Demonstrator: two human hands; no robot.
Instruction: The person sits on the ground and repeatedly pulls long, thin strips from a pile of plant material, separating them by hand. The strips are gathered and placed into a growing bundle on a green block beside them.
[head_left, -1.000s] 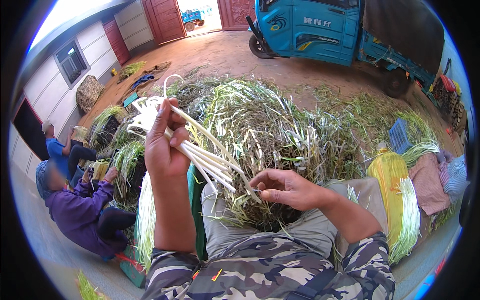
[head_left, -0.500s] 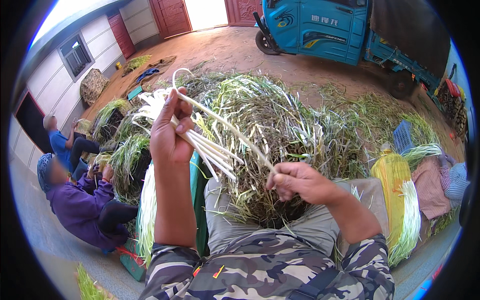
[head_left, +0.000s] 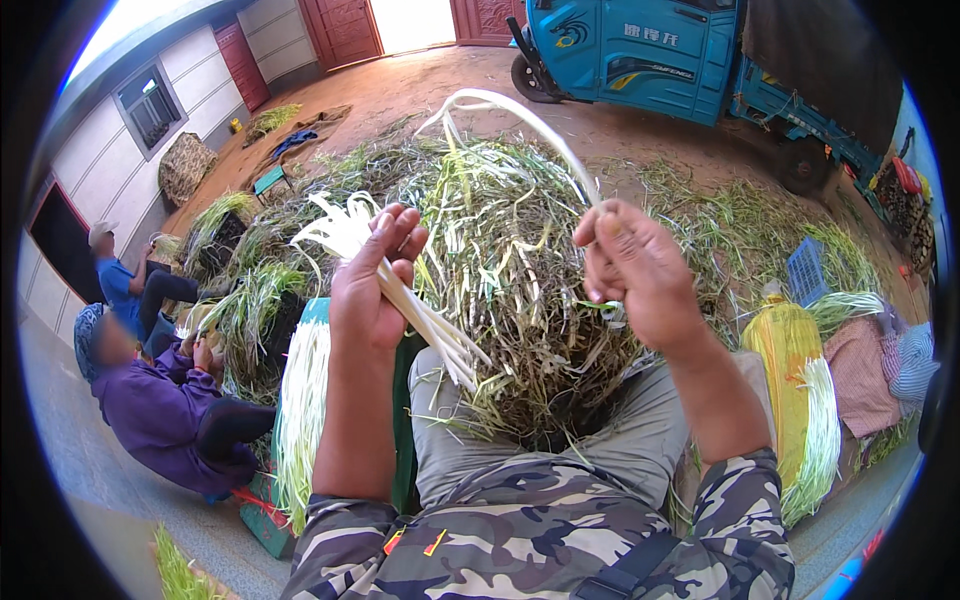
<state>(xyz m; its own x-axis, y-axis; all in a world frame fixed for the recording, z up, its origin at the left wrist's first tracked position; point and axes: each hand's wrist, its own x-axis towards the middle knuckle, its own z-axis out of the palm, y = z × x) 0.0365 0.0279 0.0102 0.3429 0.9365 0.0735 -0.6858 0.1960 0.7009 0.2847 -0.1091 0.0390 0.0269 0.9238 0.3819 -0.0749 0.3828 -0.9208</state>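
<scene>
Lone stalk [head_left: 540,125] held clear of the bunch [head_left: 446,343]. L hand [head_left: 372,285]: fingers curled & thumb pressed over, clamped round the bunch approx. mid-length. R hand [head_left: 640,265]: thumb & forefinger together, seemingly pinching one end of the stalk; other fingers bent in, partly hidden.

Hazards (judged): (a) stalk arcs high w/ one end only held; a hard tug or flick could snap it or jerk it from the pinch, cause being a thin, prob. brittle stem & small contact area. (b) Its free end droops in front of the pile [head_left: 530,290]; if lowered, it could snag in the tangle or pick up dirt. Contact w/ the pile: can't tell. (c) Stems of the bunch lie loosely side by side; should the L fingers slacken, some could slide out onto the legs [head_left: 450,420].

Position rel. to fingers: stalk leaves the R fingertips at their top edge, rises, bends over to the left above both hands; its thin strands hang btwn them, nearer the L. Bunch passes btwn L thumb & fingers, flared white ends up & left, narrow ends down & right.
</scene>
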